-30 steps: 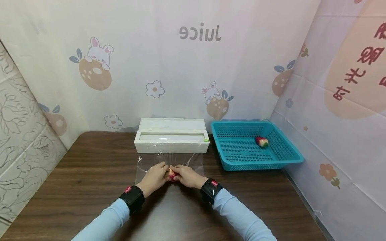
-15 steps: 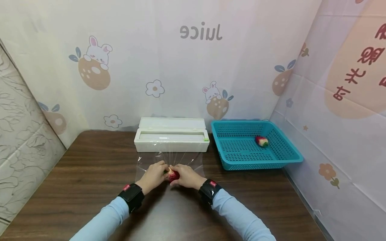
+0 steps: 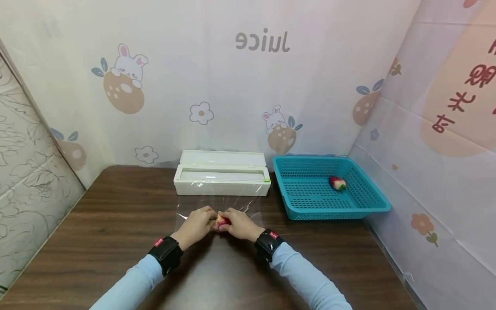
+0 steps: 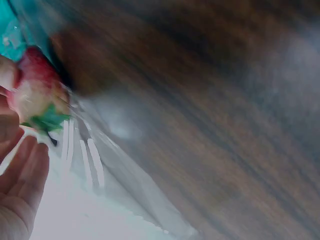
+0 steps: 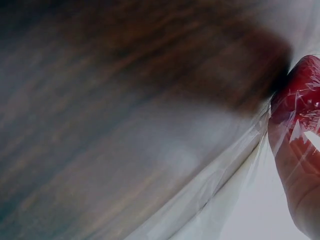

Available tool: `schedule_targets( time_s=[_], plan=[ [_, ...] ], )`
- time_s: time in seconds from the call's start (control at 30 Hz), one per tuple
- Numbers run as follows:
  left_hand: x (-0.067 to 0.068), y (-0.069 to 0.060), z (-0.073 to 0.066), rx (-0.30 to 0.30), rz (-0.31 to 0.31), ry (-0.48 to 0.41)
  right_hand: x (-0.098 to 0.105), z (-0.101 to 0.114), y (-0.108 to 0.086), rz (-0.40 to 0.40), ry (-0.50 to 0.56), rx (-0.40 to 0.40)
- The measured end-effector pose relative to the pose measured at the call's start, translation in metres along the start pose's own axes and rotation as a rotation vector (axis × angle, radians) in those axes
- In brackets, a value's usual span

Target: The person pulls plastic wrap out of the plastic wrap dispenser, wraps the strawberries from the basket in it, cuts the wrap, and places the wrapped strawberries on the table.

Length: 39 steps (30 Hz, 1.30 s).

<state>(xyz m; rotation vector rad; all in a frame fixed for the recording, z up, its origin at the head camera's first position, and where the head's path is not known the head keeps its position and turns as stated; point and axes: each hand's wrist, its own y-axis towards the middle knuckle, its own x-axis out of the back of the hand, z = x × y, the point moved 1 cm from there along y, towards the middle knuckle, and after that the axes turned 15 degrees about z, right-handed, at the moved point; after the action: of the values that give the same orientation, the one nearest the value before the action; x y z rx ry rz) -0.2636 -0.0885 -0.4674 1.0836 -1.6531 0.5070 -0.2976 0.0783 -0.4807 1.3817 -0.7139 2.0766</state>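
A red strawberry (image 3: 221,221) with a pale leafy end lies between the two hands, over clear cling film (image 3: 248,206). Green leaves point towards the left hand (image 3: 196,224), whose fingers and thumb are bent about that end. From the other side the right hand (image 3: 241,224) grips the red tip, thumb in front. In the right wrist view, creased film covers the red strawberry (image 5: 305,85) beside the fingers. The left wrist view has the strawberry (image 4: 40,90) with its leaves and stem, left-hand fingertips close by the stem. The fingers hide part of the fruit.
Film runs from a white wrap dispenser (image 3: 222,188) with its lid raised, behind the hands. A blue-green basket (image 3: 333,214) at the right holds another strawberry (image 3: 337,183). All stand on a dark wooden table (image 3: 128,215), with printed cloth walls (image 3: 162,86) around it.
The right thumb dipped below the strawberry half a second ago and now lies up against it. Both hands stay around the same spot. The head view has shifted slightly.
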Motion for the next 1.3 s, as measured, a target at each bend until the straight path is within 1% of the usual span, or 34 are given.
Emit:
schedule_targets(
  time_s=[0.1,0.2,0.3,0.33,0.43,0.53,0.57,0.7,0.77,0.9,1.0,1.17,1.3],
  plan=[
    [0.005,-0.009,-0.008,-0.009,-0.051,0.014,0.002,0.000,0.001,0.007,0.020,-0.025],
    [0.007,-0.020,-0.017,-0.025,-0.061,0.043,0.005,-0.001,0.001,0.018,0.073,-0.038],
    [0.002,-0.029,-0.022,-0.057,-0.018,0.084,0.007,-0.005,0.001,0.025,0.118,-0.030],
    [0.000,-0.032,-0.023,-0.070,0.003,0.099,0.008,-0.006,0.000,0.022,0.112,-0.018],
    [-0.007,-0.035,-0.022,-0.102,0.035,0.146,0.009,-0.008,0.001,0.037,0.123,-0.018],
    [-0.012,-0.036,-0.020,-0.106,0.033,0.168,0.011,-0.007,0.003,0.060,0.132,-0.033],
    [-0.013,-0.036,-0.019,-0.103,0.029,0.171,0.010,-0.008,0.005,0.074,0.145,-0.049],
    [-0.014,-0.036,-0.017,-0.088,0.032,0.177,0.009,-0.008,0.010,0.094,0.138,-0.076],
    [-0.015,-0.035,-0.015,-0.081,0.040,0.189,0.010,-0.008,0.011,0.097,0.144,-0.079],
    [-0.018,-0.031,-0.011,-0.086,0.042,0.202,0.011,-0.007,0.013,0.084,0.204,-0.071],
    [-0.020,-0.028,-0.009,-0.089,0.043,0.205,0.011,-0.008,0.014,0.077,0.244,-0.080],
    [-0.021,-0.022,-0.007,-0.088,0.039,0.200,0.009,-0.011,0.016,0.074,0.233,-0.095],
    [-0.023,-0.016,-0.005,-0.089,0.017,0.193,0.010,-0.011,0.017,0.070,0.216,-0.094]
  ],
)
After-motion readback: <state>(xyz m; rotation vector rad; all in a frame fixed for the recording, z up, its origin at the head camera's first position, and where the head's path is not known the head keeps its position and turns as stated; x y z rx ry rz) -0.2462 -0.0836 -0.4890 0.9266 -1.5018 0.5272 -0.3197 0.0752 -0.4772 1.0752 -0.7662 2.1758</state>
